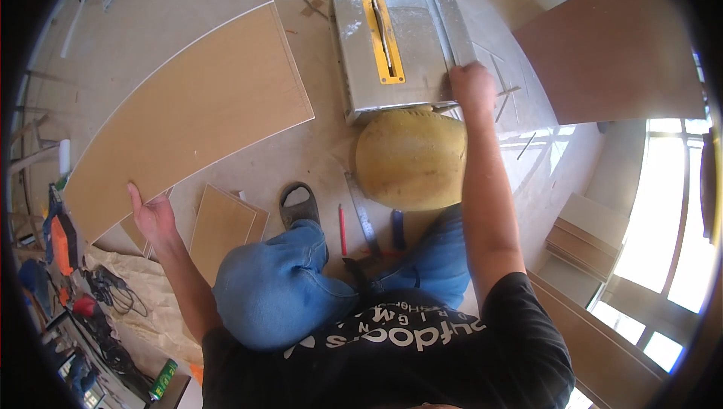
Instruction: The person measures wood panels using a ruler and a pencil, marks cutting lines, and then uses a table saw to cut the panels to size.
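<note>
A large brown board (203, 85) with pale edges slants up at the left. My left hand (153, 215) grips its near edge, thumb on top and the other fingers underneath. Ahead of me stands a metal table saw (410, 40), its blade showing end-on in a yellow slotted plate (382, 36). At the saw's near right corner my right hand (473, 86) is closed on the edge of the saw table; the fingertips are partly hidden. A rounded yellow object (413, 159) sits between the saw and my legs; its kind I cannot make out.
Smaller board pieces (226, 224) lie under the large board. A red pencil-like stick (343, 230) and a metal ruler (361, 213) lie near my sandalled foot (299, 202). Tools and cables (113, 288) crowd the left. Another brown panel (617, 55) stands at the right.
</note>
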Motion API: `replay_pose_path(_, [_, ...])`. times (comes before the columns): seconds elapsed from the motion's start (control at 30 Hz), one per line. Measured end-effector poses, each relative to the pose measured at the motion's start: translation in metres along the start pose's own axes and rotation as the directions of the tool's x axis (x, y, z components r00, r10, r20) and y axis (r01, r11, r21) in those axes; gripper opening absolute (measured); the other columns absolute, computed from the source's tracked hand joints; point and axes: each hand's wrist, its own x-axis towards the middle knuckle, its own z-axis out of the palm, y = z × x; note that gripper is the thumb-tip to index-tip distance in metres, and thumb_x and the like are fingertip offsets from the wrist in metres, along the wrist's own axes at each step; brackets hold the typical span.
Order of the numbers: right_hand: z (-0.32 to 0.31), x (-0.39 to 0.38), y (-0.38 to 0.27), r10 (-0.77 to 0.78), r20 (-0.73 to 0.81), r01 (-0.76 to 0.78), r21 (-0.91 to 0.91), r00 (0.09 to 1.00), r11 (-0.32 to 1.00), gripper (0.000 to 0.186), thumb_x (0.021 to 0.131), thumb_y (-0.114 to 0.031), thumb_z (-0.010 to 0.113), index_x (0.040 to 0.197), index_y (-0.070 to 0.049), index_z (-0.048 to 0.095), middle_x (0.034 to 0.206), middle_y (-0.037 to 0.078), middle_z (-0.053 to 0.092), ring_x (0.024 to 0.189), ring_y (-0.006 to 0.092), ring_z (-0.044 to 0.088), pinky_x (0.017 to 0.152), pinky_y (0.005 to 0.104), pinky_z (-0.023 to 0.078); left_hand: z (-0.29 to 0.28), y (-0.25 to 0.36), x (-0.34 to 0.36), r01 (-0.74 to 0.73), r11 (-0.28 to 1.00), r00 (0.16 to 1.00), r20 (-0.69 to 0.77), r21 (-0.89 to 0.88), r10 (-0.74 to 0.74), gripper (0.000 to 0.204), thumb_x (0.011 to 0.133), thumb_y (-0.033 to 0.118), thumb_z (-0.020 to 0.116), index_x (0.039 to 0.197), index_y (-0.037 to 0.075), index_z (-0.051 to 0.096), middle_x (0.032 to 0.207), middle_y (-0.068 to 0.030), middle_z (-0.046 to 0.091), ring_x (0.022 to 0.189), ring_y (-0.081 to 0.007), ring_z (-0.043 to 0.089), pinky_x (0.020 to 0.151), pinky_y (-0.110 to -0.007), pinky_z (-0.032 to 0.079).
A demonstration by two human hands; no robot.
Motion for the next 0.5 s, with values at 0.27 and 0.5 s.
replay_pose_path(0.27, [-0.012, -0.065, -0.016, -0.219, -0.065, 0.228, 0.250, 0.974, 0.941, 0.024, 0.096, -0.030, 0.067, 0.105, -0.010, 0.076, 0.097, 0.018, 0.077, 0.090, 0.0384, 0.075, 0.083, 0.0472, 0.058, 0.002, -0.031, 0.039, 0.089, 0.996, 0.996, -0.003, -0.013, -0.089, 0.042, 0.108, 0.016, 0.061, 0.146, -0.002, 0.054, 0.150, -0.0136, 0.060, 0.136, -0.0276, 0.057, 0.120, -0.045, 0.044])
replay_pose_path(0.5, [0.023, -0.048, -0.095, -0.148, 0.088, 0.133, 0.150, 0.985, 0.980, 0.043, 0.090, -0.042, 0.074, 0.102, -0.001, 0.077, 0.100, 0.022, 0.076, 0.096, 0.0409, 0.072, 0.087, 0.0475, 0.057, 0.019, -0.078, 0.032, 0.032, 0.998, 0.999, -0.001, 0.061, -0.032, 0.042, 0.108, 0.015, 0.061, 0.145, -0.002, 0.053, 0.148, -0.0150, 0.061, 0.136, -0.0294, 0.058, 0.117, -0.047, 0.048])
